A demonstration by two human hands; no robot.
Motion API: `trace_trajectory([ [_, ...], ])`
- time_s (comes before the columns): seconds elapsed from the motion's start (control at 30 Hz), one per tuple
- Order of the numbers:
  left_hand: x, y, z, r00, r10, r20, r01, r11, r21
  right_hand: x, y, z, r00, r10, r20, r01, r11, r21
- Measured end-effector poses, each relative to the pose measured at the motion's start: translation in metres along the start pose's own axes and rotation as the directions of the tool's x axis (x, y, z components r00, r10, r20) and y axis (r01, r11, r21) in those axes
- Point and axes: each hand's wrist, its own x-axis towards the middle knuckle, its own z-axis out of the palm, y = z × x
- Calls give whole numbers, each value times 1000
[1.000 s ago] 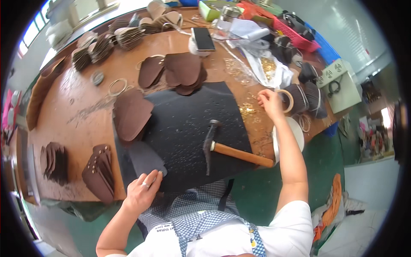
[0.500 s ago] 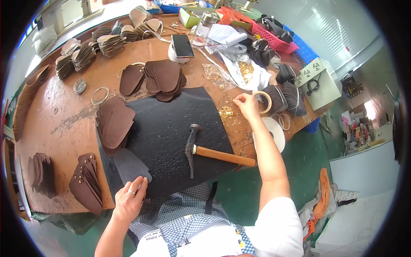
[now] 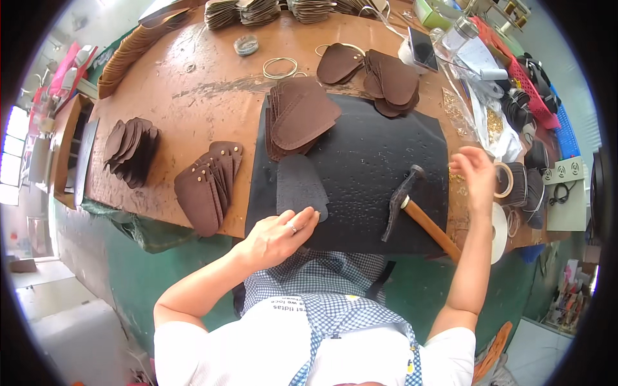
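Note:
A dark grey, rounded leather piece (image 3: 299, 183) lies on the black mat (image 3: 360, 225), tilted toward me. My left hand (image 3: 280, 238) is closed on its near right corner, thumb and fingers together, with a small brass-coloured spot at the fingertips. My right hand (image 3: 475, 177) hovers over small brass-coloured pieces (image 3: 456, 172) at the mat's right edge; its fingers are bent and drawn together, and what is between them is hidden. Between the hands, a hammer (image 3: 421, 219) with a wooden handle rests on the mat.
Brown leather pieces (image 3: 309, 122) are stacked at the mat's far left corner. More brown pieces with brass studs (image 3: 206, 186) fan out to the left, near another stack (image 3: 132, 151). A tape ring (image 3: 503, 180) and white roll (image 3: 497, 233) lie right; a phone (image 3: 422, 48) stands farther back.
The view has swung left, so things sit farther right in the picture. My right hand has come over the brass-coloured pieces; my left hand keeps hold of the grey leather's corner.

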Motion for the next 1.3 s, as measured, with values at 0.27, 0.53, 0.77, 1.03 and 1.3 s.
trace_trajectory([
  [0.27, -3, 7, -4, 998, -41, 38, 40, 999, 13, -99, -79, 147, 660, 83, 746, -270, 954, 133],
  [0.53, -10, 8, 5, 988, -128, -82, 123, 990, -70, -107, -67, 173, 609, -291, 738, 411, 911, 20],
  [0.77, -12, 5, 11, 982, -126, -141, 110, 987, -120, -107, -65, 177, 624, -270, 733, 385, 923, 13],
  [1.03, -11, 6, 7, 983, -136, -126, 117, 982, -147, -99, -80, 180, 615, -135, 777, 373, 918, -136],
  [1.3, -4, 4, -2, 987, -137, -87, 123, 981, -150, -70, -99, 193, 465, 185, 866, 255, 908, -331],
])
